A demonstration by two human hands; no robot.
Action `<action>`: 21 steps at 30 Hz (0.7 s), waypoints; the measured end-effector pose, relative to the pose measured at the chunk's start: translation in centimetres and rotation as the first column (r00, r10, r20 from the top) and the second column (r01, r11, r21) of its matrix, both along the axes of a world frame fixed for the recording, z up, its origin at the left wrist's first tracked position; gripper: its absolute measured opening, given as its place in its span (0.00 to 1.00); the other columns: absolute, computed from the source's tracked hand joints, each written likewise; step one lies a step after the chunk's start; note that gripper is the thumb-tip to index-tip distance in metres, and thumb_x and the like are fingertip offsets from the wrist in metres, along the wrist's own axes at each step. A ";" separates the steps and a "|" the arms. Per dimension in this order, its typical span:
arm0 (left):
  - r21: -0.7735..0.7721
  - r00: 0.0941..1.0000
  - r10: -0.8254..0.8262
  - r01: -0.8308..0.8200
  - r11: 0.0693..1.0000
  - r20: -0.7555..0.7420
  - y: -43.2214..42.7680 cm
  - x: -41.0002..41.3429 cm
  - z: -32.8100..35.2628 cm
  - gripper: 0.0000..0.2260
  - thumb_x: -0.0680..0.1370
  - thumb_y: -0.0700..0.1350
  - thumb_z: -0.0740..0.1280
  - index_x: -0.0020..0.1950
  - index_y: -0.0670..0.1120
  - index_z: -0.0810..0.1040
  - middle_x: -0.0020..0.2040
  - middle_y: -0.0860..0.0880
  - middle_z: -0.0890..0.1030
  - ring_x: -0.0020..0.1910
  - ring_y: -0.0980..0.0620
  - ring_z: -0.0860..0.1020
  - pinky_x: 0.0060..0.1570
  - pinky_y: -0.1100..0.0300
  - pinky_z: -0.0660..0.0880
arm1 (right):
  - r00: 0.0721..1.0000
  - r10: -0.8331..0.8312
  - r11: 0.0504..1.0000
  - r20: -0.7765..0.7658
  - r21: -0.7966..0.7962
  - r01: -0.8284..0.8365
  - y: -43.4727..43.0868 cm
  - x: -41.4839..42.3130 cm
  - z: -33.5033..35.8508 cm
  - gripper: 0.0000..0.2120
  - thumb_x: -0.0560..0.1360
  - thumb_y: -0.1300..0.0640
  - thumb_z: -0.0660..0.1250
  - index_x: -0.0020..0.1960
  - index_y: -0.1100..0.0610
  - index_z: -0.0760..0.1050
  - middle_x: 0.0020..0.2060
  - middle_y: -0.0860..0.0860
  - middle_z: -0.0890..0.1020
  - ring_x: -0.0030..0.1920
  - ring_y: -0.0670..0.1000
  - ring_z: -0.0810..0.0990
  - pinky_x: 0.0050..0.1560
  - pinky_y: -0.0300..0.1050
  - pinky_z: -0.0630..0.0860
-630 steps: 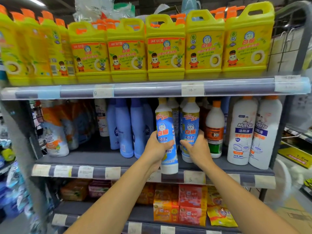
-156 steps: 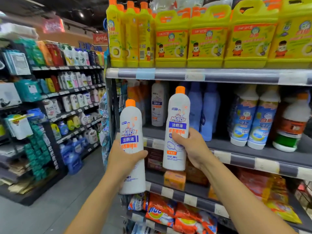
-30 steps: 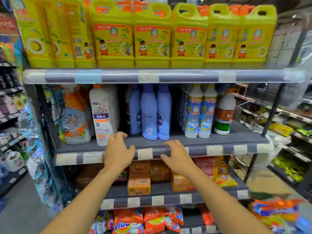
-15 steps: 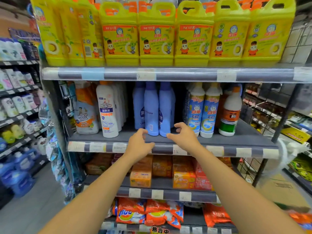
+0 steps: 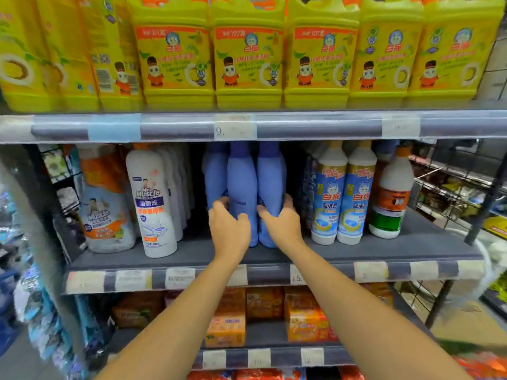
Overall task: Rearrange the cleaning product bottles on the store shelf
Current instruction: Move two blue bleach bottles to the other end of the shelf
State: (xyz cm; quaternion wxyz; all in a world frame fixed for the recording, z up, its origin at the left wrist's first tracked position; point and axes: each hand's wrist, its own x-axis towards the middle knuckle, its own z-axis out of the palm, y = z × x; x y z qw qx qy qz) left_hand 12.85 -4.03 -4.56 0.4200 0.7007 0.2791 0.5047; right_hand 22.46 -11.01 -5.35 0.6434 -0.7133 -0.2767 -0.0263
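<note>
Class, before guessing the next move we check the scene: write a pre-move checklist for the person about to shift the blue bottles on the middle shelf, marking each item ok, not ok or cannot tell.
1. Left hand on the left front blue bottle: ok.
2. Right hand on the right front blue bottle: ok.
3. Grips fully closed: cannot tell.
4. Both bottles upright: ok.
5. Free gap beside the Mr Muscle bottle: ok.
6. Bare middle shelf at the right end: ok.
</note>
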 end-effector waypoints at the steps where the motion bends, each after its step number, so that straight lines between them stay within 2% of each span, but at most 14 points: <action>1: -0.012 0.999 0.024 -0.024 1.000 0.032 0.0 0.6 0.0 0.15 0.72 0.36 0.64 0.59 0.43 0.72 0.53 0.47 0.74 0.54 0.44 0.75 0.54 0.52 0.73 | 1.000 -0.020 1.000 0.020 -0.008 0.020 0.2 0.1 -0.2 0.23 0.70 0.51 0.72 0.61 0.54 0.70 0.46 0.48 0.80 0.47 0.54 0.80 0.40 0.40 0.71; 5: -0.040 0.992 0.055 -0.051 0.998 0.114 -0.3 2.2 0.0 0.16 0.73 0.39 0.64 0.61 0.40 0.73 0.56 0.42 0.77 0.56 0.42 0.75 0.58 0.47 0.73 | 0.991 -0.093 0.994 0.101 -0.053 0.099 0.6 0.4 -0.9 0.26 0.68 0.53 0.73 0.62 0.57 0.68 0.48 0.55 0.83 0.48 0.58 0.82 0.33 0.34 0.68; 8: -0.026 0.983 0.104 -0.101 0.995 0.153 -0.5 2.9 0.0 0.18 0.70 0.37 0.64 0.60 0.38 0.74 0.56 0.41 0.78 0.56 0.40 0.76 0.57 0.48 0.74 | 0.991 -0.071 0.994 0.117 -0.070 0.079 0.8 0.6 -1.4 0.30 0.66 0.54 0.75 0.63 0.56 0.65 0.51 0.56 0.83 0.48 0.56 0.82 0.30 0.23 0.64; 10: -0.059 0.982 0.090 -0.082 0.995 0.163 -0.6 3.0 0.1 0.20 0.69 0.35 0.61 0.61 0.38 0.73 0.58 0.41 0.77 0.57 0.42 0.75 0.58 0.49 0.73 | 0.991 -0.059 0.995 0.120 -0.075 0.068 0.7 0.6 -1.5 0.29 0.67 0.55 0.74 0.63 0.57 0.65 0.50 0.55 0.83 0.48 0.55 0.82 0.30 0.23 0.65; 13: -0.093 0.969 0.042 -0.020 0.996 0.242 -0.8 2.6 0.0 0.25 0.67 0.36 0.56 0.63 0.39 0.71 0.58 0.44 0.74 0.56 0.48 0.73 0.57 0.58 0.70 | 0.991 -0.023 0.996 0.131 -0.086 0.035 0.1 0.9 -1.3 0.27 0.67 0.57 0.73 0.63 0.58 0.66 0.46 0.51 0.81 0.44 0.53 0.80 0.29 0.23 0.65; 16: -0.145 0.971 0.033 0.001 0.989 0.235 -0.5 2.3 -0.1 0.23 0.69 0.33 0.59 0.64 0.41 0.71 0.60 0.44 0.75 0.59 0.46 0.75 0.61 0.51 0.73 | 0.993 0.024 0.996 0.117 -0.089 -0.014 -1.0 1.0 -0.6 0.27 0.67 0.55 0.74 0.63 0.56 0.69 0.44 0.46 0.78 0.42 0.48 0.77 0.32 0.24 0.66; 19: -0.138 0.987 -0.023 0.045 0.989 0.158 -0.3 2.4 -0.3 0.25 0.67 0.32 0.64 0.64 0.41 0.71 0.60 0.42 0.77 0.60 0.44 0.76 0.61 0.47 0.75 | 0.996 0.055 0.993 0.072 -0.108 -0.047 -2.5 0.8 0.4 0.22 0.65 0.52 0.75 0.55 0.50 0.71 0.41 0.41 0.79 0.41 0.46 0.79 0.33 0.29 0.69; 21: -0.133 0.992 -0.028 0.045 0.990 0.127 -0.5 2.6 -0.6 0.29 0.65 0.32 0.67 0.65 0.40 0.69 0.61 0.41 0.76 0.61 0.42 0.76 0.60 0.44 0.75 | 0.995 0.083 0.989 0.049 -0.130 -0.076 -3.8 0.6 1.1 0.22 0.63 0.52 0.77 0.52 0.49 0.72 0.41 0.42 0.79 0.40 0.42 0.79 0.34 0.32 0.71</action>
